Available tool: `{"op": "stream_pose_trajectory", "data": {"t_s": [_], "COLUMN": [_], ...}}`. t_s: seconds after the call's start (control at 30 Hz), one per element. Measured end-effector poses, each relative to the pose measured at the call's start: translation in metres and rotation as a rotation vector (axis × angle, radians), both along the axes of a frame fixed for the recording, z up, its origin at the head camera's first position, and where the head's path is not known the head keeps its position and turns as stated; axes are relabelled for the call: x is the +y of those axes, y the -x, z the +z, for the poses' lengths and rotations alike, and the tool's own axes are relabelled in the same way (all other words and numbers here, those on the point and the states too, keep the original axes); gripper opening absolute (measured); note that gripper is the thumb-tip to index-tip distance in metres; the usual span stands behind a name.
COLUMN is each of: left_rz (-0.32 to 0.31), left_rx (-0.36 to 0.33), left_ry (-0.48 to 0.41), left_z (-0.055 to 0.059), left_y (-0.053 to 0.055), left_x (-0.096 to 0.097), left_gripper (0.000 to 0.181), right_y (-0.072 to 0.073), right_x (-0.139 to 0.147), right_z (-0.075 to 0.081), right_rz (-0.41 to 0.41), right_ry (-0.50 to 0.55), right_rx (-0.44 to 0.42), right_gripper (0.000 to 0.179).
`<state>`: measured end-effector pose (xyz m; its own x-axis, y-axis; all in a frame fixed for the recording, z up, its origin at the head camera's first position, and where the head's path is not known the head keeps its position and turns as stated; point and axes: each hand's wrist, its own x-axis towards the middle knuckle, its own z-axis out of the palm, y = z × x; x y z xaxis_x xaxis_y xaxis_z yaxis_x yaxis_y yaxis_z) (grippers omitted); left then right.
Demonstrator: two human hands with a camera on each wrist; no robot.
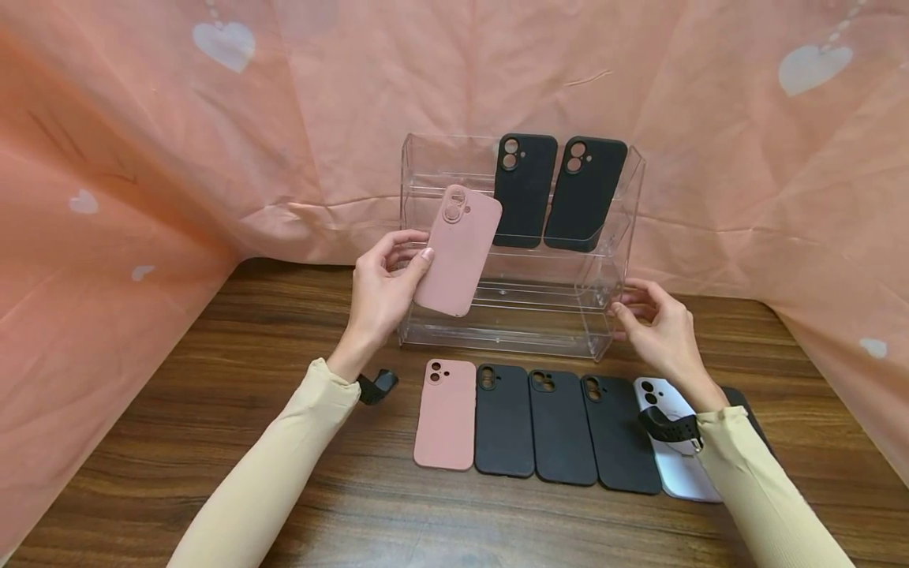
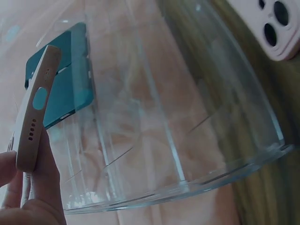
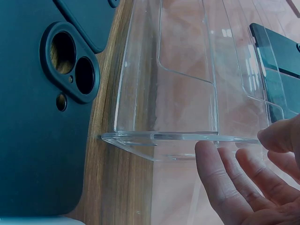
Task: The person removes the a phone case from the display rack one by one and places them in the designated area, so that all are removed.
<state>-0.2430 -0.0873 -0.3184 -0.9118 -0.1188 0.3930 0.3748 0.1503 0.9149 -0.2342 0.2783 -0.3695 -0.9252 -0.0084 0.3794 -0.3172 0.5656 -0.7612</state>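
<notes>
My left hand [image 1: 387, 288] holds a pink phone case [image 1: 460, 256] by its left edge, thumb on the back face and fingers behind. In the left wrist view that case [image 2: 36, 110] appears edge-on, in front of the clear acrylic display stand [image 2: 220, 178]. Two black phone cases, a left one [image 1: 525, 193] and a right one [image 1: 585, 197], lean side by side on the stand's upper tier. At the stand's right side, my right hand [image 1: 660, 327] has loosely bent fingers by the side panel [image 3: 187, 136]; whether they touch it is hard to tell.
A row of phone cases lies before the stand: pink [image 1: 445, 414], several black ones [image 1: 504, 422], and a white one [image 1: 682, 465] partly under my right wrist strap [image 1: 667, 426]. Another black case [image 1: 738, 402] is mostly covered by my sleeve. Pink cloth [image 1: 319, 102] encloses the wooden table [image 1: 213, 394].
</notes>
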Motion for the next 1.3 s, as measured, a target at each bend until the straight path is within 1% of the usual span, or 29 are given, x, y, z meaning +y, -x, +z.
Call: {"op": "stream_pose_trajectory", "data": {"t_s": [0.2,0.4,0.53,0.8,0.97,1.07,1.17,1.3], "left_rz": [-0.011,-0.036,-0.056,-0.082,-0.105,-0.152,-0.222,-0.315], "left_rx": [-0.066,-0.116,-0.161,-0.255,-0.331,-0.381,-0.44,-0.518], "left_ry": [-0.008,-0.01,-0.009,-0.007,-0.012,-0.028,-0.035,-0.006], "left_z": [-0.012,-0.021,-0.028,-0.043,-0.052,-0.055,-0.059,-0.066], "left_y": [-0.009,-0.017,-0.023,-0.037,-0.045,-0.05,-0.056,-0.063], "left_x": [-0.004,-0.008,-0.012,-0.027,-0.04,-0.049,-0.058,-0.071], "left_gripper": [0.025,0.024,0.024,0.025,0.028,0.032,0.037,0.042], "right_y": [0.0,0.0,0.0,0.0,0.0,0.001,0.001,0.0], "right_x": [0.001,0.001,0.001,-0.001,-0.001,-0.002,-0.002,0.0], "right_z": [0.0,0.0,0.001,0.003,0.004,0.004,0.003,0.003], "right_rz": [0.006,0.001,0.001,0.002,0.003,0.004,0.005,0.005], "right_ry": [0.0,-0.003,-0.003,0.004,0.0,0.005,0.009,0.006], "right_rx": [0.005,-0.004,-0.004,-0.029,-0.024,-0.02,-0.019,-0.018], "right_gripper": [0.042,0.043,0.043,0.041,0.041,0.041,0.041,0.041]}}
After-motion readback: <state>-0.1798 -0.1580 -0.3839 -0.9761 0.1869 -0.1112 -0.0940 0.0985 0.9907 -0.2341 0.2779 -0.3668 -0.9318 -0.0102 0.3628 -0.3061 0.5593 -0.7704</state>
